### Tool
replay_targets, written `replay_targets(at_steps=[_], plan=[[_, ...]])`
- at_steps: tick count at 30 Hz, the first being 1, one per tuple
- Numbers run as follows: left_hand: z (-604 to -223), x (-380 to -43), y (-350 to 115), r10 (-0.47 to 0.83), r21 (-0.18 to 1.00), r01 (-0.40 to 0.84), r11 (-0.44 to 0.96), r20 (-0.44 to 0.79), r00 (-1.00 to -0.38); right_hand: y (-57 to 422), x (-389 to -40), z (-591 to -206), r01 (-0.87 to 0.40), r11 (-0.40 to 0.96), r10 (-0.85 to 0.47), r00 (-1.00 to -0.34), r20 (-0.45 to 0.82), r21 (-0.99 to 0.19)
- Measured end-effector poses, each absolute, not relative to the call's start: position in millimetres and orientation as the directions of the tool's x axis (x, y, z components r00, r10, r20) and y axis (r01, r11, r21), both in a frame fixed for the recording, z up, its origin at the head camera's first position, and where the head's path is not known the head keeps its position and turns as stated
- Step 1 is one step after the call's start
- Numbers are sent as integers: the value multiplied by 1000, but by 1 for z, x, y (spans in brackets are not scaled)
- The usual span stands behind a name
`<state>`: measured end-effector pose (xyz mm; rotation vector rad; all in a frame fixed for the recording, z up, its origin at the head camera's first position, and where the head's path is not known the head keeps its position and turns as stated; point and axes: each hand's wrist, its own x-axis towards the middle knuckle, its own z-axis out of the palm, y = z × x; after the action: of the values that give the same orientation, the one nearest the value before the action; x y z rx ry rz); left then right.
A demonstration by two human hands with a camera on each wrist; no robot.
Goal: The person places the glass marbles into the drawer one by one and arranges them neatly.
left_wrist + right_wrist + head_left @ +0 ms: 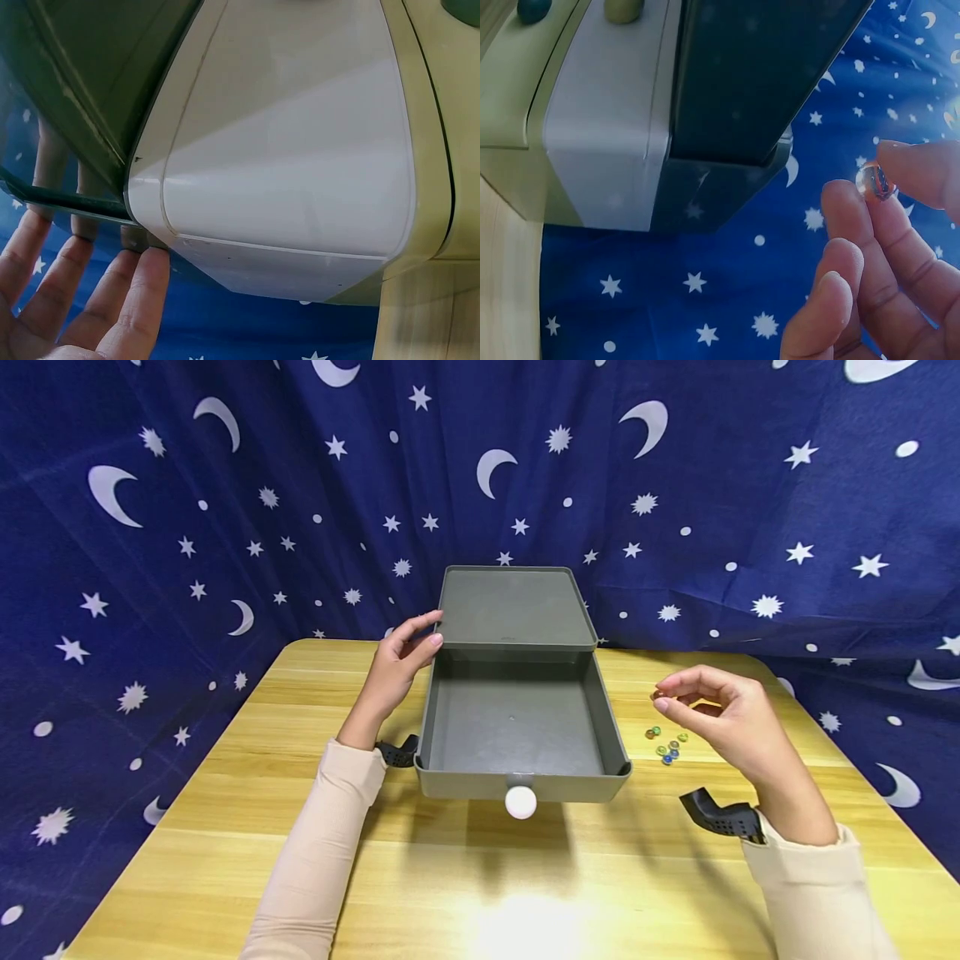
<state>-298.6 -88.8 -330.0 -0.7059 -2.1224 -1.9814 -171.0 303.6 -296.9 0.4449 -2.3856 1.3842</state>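
Observation:
A grey drawer [517, 718] with a white round knob [521, 802] stands pulled out from the top of a tiered drawer box [517, 606]; nothing lies inside the drawer. My left hand [390, 672] rests its fingertips against the box's left side near the top, fingers fairly straight. Beyond the box's right side, my right hand [723, 714] holds an amber marble [875, 182] between thumb and fingertips, above the table. Several loose marbles [667, 759] in green, blue and brown lie below that hand, right of the drawer.
The wrist views show a white tier [292, 142] under the dark top one and a yellow-green tier [517, 97] lowest. All stand on a wooden table [300, 718]. A blue curtain [337, 477] with moons and stars hangs behind.

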Motion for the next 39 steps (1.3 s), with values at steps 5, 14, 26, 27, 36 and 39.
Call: replay_targets(at_steps=[5,14,26,27,36,39], plan=[[-330,-299,-90,234,897,442,22,426,-874,294,-168,-292,-429,474,-96,-893,439,-769],[-330,-300,-91,235,895,446,21,429,-872,281,-163,-287,-480,399,-151,-875,461,-781],[-330,-300,-89,235,894,447,7,433,-870,271,-161,-284,-504,395,-172,-862,477,-768],[-331,-300,-89,235,894,448,8,434,-870,270,-161,-284,-504,399,-175,-862,476,-766],[-330,-299,-89,227,894,448,17,433,-872,258,-166,-283,-506,398,-198,-862,467,-765],[-330,-298,-88,228,895,446,17,431,-873,255,-167,-284,-507,403,-205,-861,465,-762]])
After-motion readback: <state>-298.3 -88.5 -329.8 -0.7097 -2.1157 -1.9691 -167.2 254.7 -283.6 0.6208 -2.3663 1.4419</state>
